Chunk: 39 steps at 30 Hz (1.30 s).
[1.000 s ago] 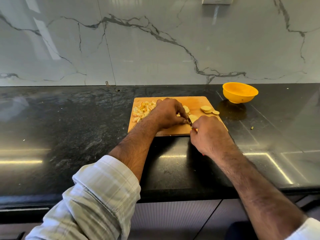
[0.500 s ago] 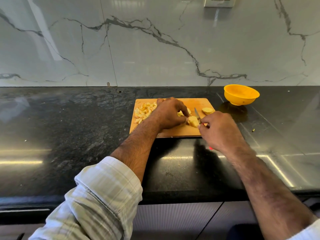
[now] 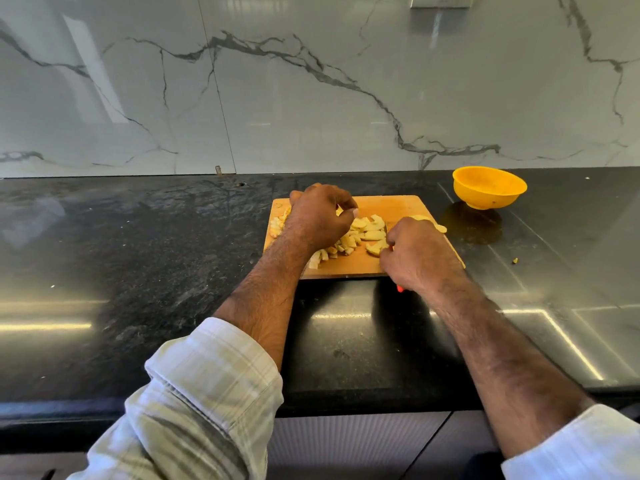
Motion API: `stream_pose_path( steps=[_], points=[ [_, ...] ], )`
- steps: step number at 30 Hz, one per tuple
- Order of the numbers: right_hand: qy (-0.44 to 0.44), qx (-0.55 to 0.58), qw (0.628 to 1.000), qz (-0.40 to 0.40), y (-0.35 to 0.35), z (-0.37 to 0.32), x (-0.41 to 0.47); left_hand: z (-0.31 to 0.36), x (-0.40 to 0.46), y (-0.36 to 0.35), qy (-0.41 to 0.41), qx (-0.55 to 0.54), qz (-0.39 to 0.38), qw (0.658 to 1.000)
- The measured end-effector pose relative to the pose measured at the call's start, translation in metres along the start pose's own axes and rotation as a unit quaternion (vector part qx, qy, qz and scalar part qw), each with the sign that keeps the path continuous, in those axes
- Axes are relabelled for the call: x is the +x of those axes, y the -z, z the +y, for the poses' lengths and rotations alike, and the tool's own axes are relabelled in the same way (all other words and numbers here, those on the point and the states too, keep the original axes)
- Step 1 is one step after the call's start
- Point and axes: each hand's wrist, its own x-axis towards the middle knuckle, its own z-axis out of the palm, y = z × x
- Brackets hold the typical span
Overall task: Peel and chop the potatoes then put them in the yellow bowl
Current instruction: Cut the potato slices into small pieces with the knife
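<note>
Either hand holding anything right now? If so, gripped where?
Right hand is curled round a knife by its red handle; only the handle's tip shows, blade hidden. Left hand hovers curled over the potato pieces; cannot tell if it pinches one.

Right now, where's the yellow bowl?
The yellow bowl sits on the black counter at the far right, near the marble wall, just beyond the cutting board's right corner.

Left hand (image 3: 320, 216) curled, right hand (image 3: 420, 254) fisted.

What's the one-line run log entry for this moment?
chopping | left hand over potato pieces | right hand grips knife | yellow bowl empty
</note>
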Motion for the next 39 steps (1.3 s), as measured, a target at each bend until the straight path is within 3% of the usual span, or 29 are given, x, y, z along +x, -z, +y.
stream_pose_path(
  steps=[5,14,22,26,32,39],
  points=[
    [0.011,0.018,0.999,0.04,0.007,0.026,0.023,-0.002,0.003,0.004,0.008,0.009,-0.006,1.0],
    [0.031,-0.019,0.999,-0.001,-0.002,0.027,0.032,0.008,0.001,-0.001,0.001,0.051,-0.057,0.997],
    [-0.001,0.204,0.978,-0.034,0.002,0.035,0.036,0.006,0.002,-0.003,0.013,0.039,-0.059,0.997],
    [0.013,0.238,0.97,-0.055,0.005,0.031,0.029,0.006,0.002,-0.003,0.011,0.028,-0.056,0.998],
    [-0.019,0.166,0.986,-0.019,0.008,0.044,0.034,0.002,0.003,-0.003,0.015,0.021,-0.057,0.998],
    [0.033,0.146,0.987,-0.05,0.006,0.027,0.032,0.004,0.003,0.0,0.022,0.03,-0.056,0.998]
  ],
)
